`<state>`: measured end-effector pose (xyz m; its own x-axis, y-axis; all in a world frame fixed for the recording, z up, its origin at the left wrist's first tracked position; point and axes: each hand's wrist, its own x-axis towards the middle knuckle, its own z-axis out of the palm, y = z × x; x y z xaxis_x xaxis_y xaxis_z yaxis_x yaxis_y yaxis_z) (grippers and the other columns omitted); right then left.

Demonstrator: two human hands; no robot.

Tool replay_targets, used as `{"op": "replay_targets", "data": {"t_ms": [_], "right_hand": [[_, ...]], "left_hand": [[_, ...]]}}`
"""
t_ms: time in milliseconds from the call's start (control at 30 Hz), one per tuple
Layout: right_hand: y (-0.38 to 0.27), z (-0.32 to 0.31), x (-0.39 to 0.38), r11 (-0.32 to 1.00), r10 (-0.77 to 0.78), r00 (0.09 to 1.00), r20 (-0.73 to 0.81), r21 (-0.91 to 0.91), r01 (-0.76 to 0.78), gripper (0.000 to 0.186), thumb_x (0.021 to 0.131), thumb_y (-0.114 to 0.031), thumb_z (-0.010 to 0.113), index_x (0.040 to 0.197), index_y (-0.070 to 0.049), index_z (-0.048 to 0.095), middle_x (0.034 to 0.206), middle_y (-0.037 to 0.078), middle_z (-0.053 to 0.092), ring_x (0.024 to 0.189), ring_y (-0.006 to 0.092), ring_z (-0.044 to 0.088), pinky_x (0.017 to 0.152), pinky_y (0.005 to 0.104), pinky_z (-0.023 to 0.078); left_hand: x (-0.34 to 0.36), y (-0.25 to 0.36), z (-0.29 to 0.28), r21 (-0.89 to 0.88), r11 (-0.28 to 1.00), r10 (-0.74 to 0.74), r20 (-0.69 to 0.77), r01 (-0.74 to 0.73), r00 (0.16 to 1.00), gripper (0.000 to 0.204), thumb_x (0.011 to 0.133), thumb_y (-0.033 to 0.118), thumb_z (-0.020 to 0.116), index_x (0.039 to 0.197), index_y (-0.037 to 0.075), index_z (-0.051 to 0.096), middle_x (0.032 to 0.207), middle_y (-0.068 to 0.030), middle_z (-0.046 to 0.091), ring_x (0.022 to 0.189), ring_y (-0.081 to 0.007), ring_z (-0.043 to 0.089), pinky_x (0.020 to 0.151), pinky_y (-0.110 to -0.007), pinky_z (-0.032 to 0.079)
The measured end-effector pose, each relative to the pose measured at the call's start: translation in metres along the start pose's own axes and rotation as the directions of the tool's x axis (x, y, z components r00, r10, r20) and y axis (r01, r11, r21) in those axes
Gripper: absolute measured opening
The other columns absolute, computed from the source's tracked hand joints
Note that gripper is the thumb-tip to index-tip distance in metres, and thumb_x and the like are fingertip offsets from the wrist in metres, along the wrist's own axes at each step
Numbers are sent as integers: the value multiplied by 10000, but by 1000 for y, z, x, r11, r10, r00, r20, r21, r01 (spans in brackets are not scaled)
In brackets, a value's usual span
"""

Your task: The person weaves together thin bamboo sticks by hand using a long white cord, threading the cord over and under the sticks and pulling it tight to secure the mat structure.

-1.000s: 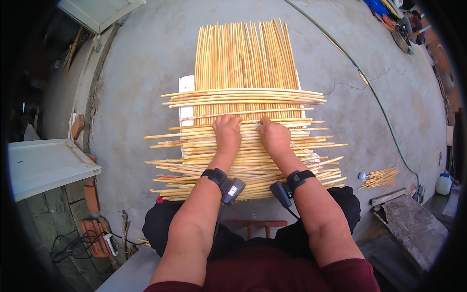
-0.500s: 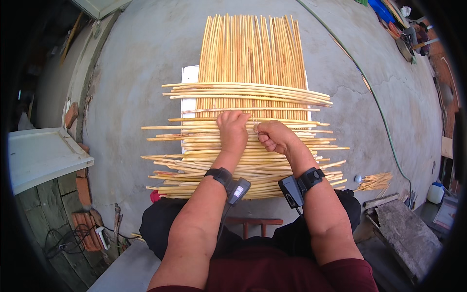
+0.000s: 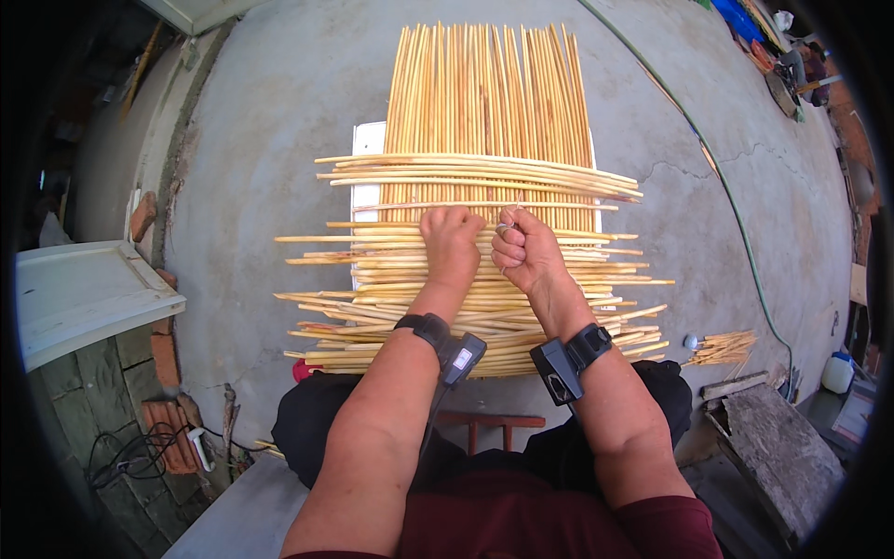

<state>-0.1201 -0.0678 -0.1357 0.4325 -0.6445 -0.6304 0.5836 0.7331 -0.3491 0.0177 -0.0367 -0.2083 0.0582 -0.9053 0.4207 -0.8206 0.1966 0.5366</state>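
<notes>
A row of peeled tan stalks (image 3: 489,102) lies lengthwise, side by side, over a white board (image 3: 365,200). Several more stalks (image 3: 391,276) are laid crosswise over its near half. My left hand (image 3: 451,244) rests on the crosswise stalks, back up, with fingers curled down and fingertips hidden. Just to its right, my right hand (image 3: 529,250) is a closed fist, slightly raised. A thin pale string (image 3: 519,199) shows at its top and seems looped round a finger.
A loose bundle of crosswise stalks (image 3: 484,173) lies farther up. Short stalk pieces (image 3: 724,348) lie on the concrete floor to the right, near a green hose (image 3: 736,210). A white panel (image 3: 98,293) stands at left, and a worn board (image 3: 778,447) at lower right.
My right hand has risen and moved slightly right and away from me, turning its curled fingers more into view. The left hand stays nearly in place, and the whole view has shifted slightly.
</notes>
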Motion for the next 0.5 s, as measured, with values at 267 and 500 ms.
{"op": "replay_targets", "data": {"t_ms": [267, 500], "right_hand": [[-13, 47, -47, 986, 18, 999, -29, -165, -22, 216, 1017, -215, 497, 828, -110, 505, 567, -72, 353, 434, 43, 271, 400, 208, 221], [24, 87, -139, 603, -163, 919, 359, -701, 381, 245, 1004, -216, 548, 812, -64, 545, 593, -20, 435, 496, 113, 375, 466, 274, 320]], "left_hand": [[-1, 0, -2, 32, 999, 26, 55, -28, 998, 166, 749, 16, 631, 817, 151, 698, 900, -13, 551, 967, -251, 512, 996, -453, 340], [-3, -4, 4, -67, 997, 26, 22, -24, 999, 211, 726, -20, 632, 813, 148, 725, 856, -7, 553, 937, -250, 510, 988, -432, 341]]}}
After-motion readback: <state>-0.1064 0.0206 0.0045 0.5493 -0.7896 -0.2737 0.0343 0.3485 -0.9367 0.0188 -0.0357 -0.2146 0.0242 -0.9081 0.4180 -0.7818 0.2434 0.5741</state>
